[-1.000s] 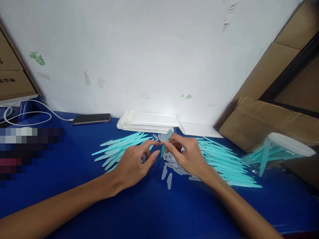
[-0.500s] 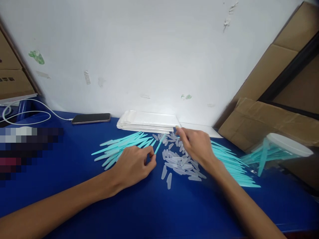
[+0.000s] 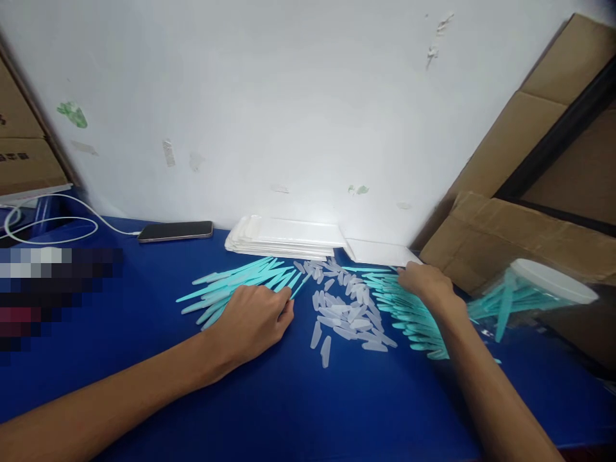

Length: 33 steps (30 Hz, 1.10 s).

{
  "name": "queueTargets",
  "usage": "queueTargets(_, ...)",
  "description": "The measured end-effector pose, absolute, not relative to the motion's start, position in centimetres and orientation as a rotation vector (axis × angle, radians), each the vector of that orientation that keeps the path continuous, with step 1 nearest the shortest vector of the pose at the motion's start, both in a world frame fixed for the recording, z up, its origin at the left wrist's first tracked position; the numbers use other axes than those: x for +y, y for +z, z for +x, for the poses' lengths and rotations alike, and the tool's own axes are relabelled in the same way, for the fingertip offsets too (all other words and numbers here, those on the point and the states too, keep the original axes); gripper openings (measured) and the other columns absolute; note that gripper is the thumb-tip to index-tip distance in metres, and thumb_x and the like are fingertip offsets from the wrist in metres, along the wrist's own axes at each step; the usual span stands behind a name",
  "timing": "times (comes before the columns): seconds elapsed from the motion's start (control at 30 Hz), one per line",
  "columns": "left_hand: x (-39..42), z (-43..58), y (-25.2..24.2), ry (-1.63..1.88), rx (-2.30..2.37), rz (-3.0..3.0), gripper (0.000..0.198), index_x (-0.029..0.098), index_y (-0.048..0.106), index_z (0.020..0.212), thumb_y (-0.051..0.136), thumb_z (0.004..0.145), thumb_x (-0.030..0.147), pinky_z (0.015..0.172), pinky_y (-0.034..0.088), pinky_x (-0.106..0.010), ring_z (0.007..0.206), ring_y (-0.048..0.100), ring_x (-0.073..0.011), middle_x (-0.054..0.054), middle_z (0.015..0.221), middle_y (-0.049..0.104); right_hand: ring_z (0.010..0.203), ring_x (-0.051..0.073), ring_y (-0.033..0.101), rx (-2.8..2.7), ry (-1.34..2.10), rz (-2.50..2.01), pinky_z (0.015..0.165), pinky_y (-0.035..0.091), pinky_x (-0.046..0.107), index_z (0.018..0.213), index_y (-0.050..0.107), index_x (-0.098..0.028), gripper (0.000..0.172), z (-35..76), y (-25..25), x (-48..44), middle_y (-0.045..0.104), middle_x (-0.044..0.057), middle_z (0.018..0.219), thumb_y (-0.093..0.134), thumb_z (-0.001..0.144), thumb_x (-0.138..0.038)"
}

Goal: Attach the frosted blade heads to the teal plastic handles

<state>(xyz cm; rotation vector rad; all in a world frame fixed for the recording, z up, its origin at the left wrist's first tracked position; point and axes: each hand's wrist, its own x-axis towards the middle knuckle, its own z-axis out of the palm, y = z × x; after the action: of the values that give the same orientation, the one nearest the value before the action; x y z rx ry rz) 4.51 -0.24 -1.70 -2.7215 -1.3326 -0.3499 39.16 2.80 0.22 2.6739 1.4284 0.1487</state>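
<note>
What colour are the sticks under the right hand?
Turquoise; the sticks show best in the head view.

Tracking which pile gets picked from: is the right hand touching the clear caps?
Apart. The head view shows teal sticks lying between the right hand and the clear caps.

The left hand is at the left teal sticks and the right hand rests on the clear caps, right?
Not quite: in the head view the right hand rests on the right teal sticks, beside the clear caps. The left hand is at the left teal sticks.
</note>
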Motion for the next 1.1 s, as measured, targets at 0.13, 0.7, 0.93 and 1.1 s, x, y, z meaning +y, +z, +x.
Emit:
queueTargets(0.13,-0.2,4.5,-1.6,-0.296,-1.340,-2.710,0.028,0.017,0.065,0.094,0.041,0.100,0.029,0.050,0.020,-0.029,0.054,0.060,-0.0209,-0.004,0.063,0.066,0.111,0.037,0.066,1.377,0.039,2.647,0.084,0.053,0.045,0.124,0.068,-0.012,0.043,40.0,-0.3,3.4,0.067,0.025,0.120,0.048,0.095,-0.037)
queueTargets(0.7,-0.7,4.3,-1.6,-0.498,-1.181,-2.769,0.024,0.017,0.061,0.109,0.040,0.097,0.017,0.056,0.037,-0.031,0.083,0.060,-0.0233,-0.007,0.089,0.066,0.104,0.035,0.067,1.542,0.093,2.605,0.080,0.050,0.043,0.107,0.070,-0.017,0.055,41.4,-0.8,3.3,0.070,0.021,0.111,0.039,0.097,-0.061)
queueTargets(0.93,-0.4,4.2,-2.0,-0.544,-1.030,-2.830,0.039,0.015,0.059,0.114,0.041,0.084,-0.002,0.058,0.044,-0.029,0.094,0.053,-0.0242,-0.011,0.107,0.061,0.098,0.029,0.067,1.677,0.129,2.552,0.076,0.048,0.037,0.108,0.065,-0.020,0.047,42.1,-1.5,3.6,0.070,0.015,0.105,0.047,0.095,-0.061)
queueTargets(1.1,-0.2,4.2,-2.1,-0.509,-0.947,-2.864,0.044,0.014,0.063,0.108,0.039,0.079,-0.009,0.061,0.048,-0.028,0.098,0.054,-0.0240,-0.012,0.116,0.060,0.097,0.029,0.067,1.692,0.154,2.530,0.074,0.047,0.035,0.107,0.065,-0.019,0.030,42.4,-1.6,3.8,0.069,0.014,0.105,0.049,0.098,-0.043)
